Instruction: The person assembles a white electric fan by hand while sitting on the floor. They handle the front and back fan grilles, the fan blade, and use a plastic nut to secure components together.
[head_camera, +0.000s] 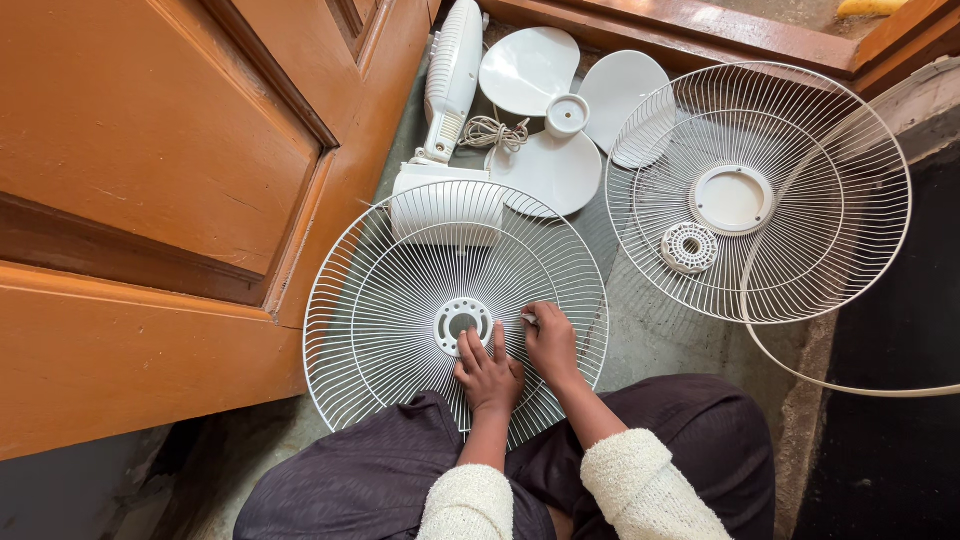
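Person's sitting on the floor, knees at the bottom of the frame, dark trousers and fuzzy cream sleeves, with a fan pulled apart all around them.

Right in front, lower middle of the frame, is the rear grille (380, 300), a round white wire guard lying flat, its near edge over the lap. It has a white plastic hub (461, 324) with a hole in the centre. The left hand (487, 373) lies flat on the wires with fingers spread, fingertips touching the hub's lower right edge, so it's open and pressing down rather than gripping. The right hand (551, 342) is just beside it on the right, fingers curled and pinched on a small white piece (527, 319) at its fingertips, right over the wires. Too small to tell what that bit is.

Behind the grille, top middle, the fan body (447, 120) lies on the floor with its base touching the grille's far rim, and a coiled cord (492, 132) next to it. The three-blade propeller (565, 110) is just right of that. Upper right is the front grille (800, 250), also flat, with a round centre cap and a small white nut (689, 247) resting on the wires. A thin white ring (800, 372) overlaps its right side. Big wooden door (150, 200) fills the left.
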